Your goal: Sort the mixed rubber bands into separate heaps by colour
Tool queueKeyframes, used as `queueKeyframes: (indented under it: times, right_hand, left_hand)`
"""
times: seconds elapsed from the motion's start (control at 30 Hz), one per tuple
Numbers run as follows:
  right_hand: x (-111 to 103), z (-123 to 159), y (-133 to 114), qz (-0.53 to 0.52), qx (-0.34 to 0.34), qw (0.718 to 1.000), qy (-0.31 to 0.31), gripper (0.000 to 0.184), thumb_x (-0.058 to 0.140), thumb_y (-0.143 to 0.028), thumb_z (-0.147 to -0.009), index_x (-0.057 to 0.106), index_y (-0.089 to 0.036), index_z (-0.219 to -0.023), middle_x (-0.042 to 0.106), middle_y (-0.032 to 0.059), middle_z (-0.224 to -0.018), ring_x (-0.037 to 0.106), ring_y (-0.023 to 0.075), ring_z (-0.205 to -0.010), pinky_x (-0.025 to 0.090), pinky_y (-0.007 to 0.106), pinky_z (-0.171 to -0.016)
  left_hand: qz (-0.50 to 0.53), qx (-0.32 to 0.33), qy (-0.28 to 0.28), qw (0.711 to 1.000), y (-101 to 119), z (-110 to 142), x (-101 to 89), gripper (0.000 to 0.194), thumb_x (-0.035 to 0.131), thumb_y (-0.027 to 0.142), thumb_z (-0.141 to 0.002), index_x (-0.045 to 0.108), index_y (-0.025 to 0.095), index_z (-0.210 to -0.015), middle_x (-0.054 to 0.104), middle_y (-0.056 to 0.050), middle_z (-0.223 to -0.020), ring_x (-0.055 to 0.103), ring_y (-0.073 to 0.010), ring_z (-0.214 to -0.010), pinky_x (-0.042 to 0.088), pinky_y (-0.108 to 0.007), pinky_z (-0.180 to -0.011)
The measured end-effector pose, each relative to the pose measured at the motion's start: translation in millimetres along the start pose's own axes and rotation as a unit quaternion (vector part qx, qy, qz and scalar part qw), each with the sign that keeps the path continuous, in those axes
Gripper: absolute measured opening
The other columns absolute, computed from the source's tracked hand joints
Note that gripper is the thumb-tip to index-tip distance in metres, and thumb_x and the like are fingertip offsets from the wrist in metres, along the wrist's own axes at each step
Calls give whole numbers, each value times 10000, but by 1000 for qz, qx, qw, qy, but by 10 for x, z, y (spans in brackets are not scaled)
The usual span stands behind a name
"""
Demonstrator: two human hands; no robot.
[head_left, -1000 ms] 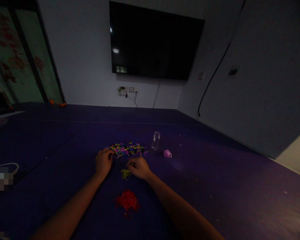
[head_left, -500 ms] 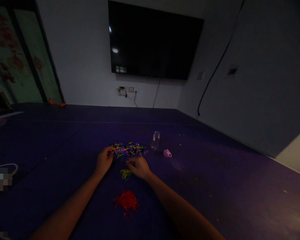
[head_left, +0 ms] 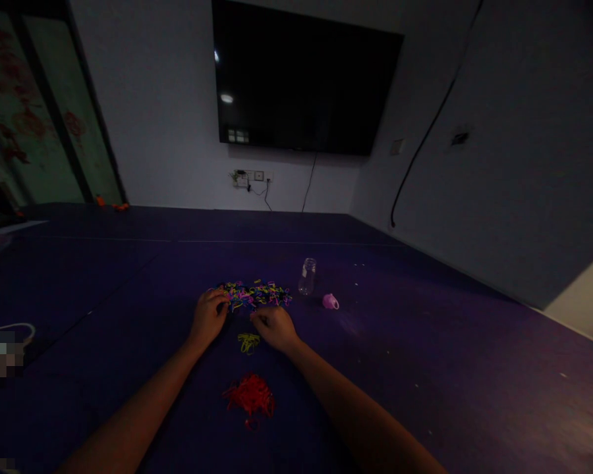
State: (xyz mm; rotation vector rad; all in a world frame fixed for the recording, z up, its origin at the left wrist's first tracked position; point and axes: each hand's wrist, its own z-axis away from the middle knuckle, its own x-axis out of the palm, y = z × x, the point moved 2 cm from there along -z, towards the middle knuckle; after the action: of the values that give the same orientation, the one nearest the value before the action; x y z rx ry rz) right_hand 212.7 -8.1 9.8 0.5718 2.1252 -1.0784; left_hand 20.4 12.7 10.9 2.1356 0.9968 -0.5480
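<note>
A mixed heap of small coloured rubber bands [head_left: 257, 293] lies on the dark purple floor, with pink, yellow, blue and black among them. At its left edge my left hand [head_left: 210, 316] has its fingers curled against the bands; what lies between the fingertips is too small to make out. My right hand [head_left: 277, 327] is closed in a pinch at the heap's front edge, and its fingertips hide anything held. Just below that hand lies a small bunch of yellow rubber bands [head_left: 248, 342]. A larger pile of red rubber bands [head_left: 250, 395] sits closer to me, between my forearms.
A clear bottle [head_left: 307, 276] stands right of the heap, uncapped, with a pink cap with a loop [head_left: 331, 301] beside it. White specks dot the floor [head_left: 449, 342] on the right. A television [head_left: 306, 79] hangs on the far wall; a white cable [head_left: 17, 326] lies at left.
My left hand has shifted slightly right along the heap's edge, its fingers farther over the bands. My right hand has barely moved. The yellow and red piles look the same.
</note>
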Motion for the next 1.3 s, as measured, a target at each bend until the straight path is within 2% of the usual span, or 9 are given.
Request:
queueKeyframes:
  times: [0.17,0.47,0.67,0.8,0.97,1.2,1.3]
  right_hand:
    - [0,-7,-3,14,0,1000,-7,312,456,-299,-874,627,-190,-637,570,-22,-569,471,88,-507,256,208,-502]
    - [-39,-1,-55,20,3,1000,-9,330,453,-286,-876,550,-177,-580,505,-32,-527,439,78,-490,228,210,-491]
    - [-40,-2,-58,24,7,1000,-15,310,468,-280,-870,578,-176,-599,524,-28,-541,443,80,-498,235,212,-491]
    - [-32,0,-51,19,2,1000,-13,293,472,-273,-867,604,-185,-621,545,-25,-555,463,86,-510,249,209,-496]
    - [-30,1,-38,29,17,999,5,304,458,-288,-873,627,-194,-638,581,-15,-576,486,92,-516,258,211,-490]
    - [-30,-14,6,30,42,998,19,264,464,-285,-863,674,-208,-723,637,2,-641,550,117,-579,330,209,-530]
    - [-31,-21,13,14,30,999,31,228,467,-240,-859,683,-228,-931,686,20,-839,605,141,-741,400,215,-641]
  left_hand:
    - [-45,20,-57,997,0,-2,32,185,522,209,-783,705,196,-762,692,-83,-987,573,-270,-1026,434,-483,-921]
    - [-57,40,-110,991,-55,35,109,310,465,188,-814,674,173,-1043,640,-96,-1162,475,-267,-1198,377,-472,-1013]
    - [-23,40,-78,996,-77,33,125,354,430,165,-825,637,175,-1112,625,-92,-1184,480,-250,-1199,389,-469,-1007]
    - [19,10,-43,999,-95,13,101,357,432,165,-823,632,197,-1116,623,-86,-1185,505,-237,-1176,399,-477,-992]
    - [63,-5,-37,997,-91,-6,83,331,444,195,-832,641,200,-1097,630,-92,-1173,523,-232,-1155,400,-482,-984]
    - [62,29,-53,996,-44,-3,100,303,462,170,-823,675,191,-1036,651,-97,-1119,522,-242,-1139,398,-498,-977]
    - [70,66,-59,994,15,-4,89,328,448,145,-828,663,226,-1063,656,-71,-1105,541,-222,-1109,399,-494,-977]
